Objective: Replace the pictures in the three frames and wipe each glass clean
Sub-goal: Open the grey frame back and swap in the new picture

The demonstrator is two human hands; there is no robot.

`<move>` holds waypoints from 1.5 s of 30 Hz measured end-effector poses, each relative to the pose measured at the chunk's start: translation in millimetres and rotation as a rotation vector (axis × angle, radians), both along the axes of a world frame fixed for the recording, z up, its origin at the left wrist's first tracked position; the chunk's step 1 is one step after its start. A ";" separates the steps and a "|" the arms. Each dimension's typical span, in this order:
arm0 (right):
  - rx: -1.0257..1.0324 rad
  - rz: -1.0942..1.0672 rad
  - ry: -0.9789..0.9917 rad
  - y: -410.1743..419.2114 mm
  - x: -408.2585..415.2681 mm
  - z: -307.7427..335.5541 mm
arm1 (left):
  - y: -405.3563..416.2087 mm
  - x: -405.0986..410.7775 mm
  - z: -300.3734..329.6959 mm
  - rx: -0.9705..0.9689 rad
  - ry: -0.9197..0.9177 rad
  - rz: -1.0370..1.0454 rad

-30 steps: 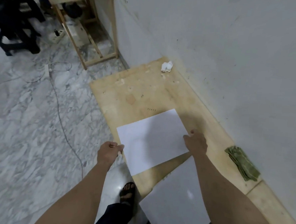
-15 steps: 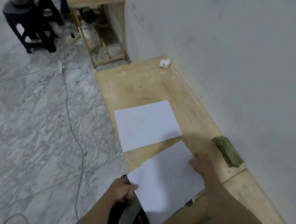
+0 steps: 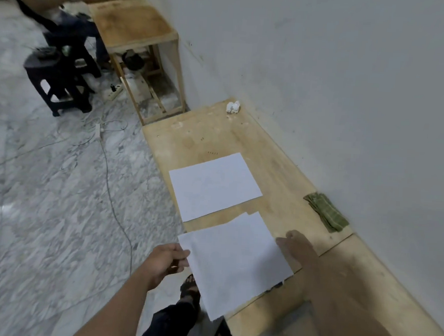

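Sheets out, frames and glass not in view.
Your left hand [image 3: 167, 262] pinches the near sheet [image 3: 233, 262] at nine o'clock; right hand [image 3: 298, 246], fingers straight, presses its three o'clock edge; wiping remains.

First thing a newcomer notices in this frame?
Two white sheets on the wooden bench along the wall: the far sheet lies flat by itself, and the near sheet overhangs the bench's front edge. The left hand pinches its left edge and the right hand is at its right edge. A folded green cloth lies against the wall.
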State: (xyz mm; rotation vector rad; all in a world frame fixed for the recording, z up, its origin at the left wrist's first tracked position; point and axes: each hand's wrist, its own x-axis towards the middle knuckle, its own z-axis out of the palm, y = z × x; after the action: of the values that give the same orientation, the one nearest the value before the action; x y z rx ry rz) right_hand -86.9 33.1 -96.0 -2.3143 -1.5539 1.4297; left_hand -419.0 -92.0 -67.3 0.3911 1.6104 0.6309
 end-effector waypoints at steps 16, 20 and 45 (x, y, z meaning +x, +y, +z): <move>-0.187 -0.238 0.050 -100.1 -12.7 2.9 | -35.2 -29.9 -30.4 -0.168 -0.277 0.211; -0.160 -0.380 0.119 -112.4 -9.8 16.3 | -31.8 -40.1 -34.5 -0.177 -0.294 0.119; 0.122 -1.574 0.119 -408.8 84.7 42.3 | -29.4 217.9 -21.0 0.321 0.337 -1.100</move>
State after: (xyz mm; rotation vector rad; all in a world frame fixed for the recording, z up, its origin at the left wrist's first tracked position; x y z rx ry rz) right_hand -2.3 -375.7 -53.7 -2.1452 0.3782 0.8376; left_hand -201.2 -121.4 -88.2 1.5408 1.3190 -0.0475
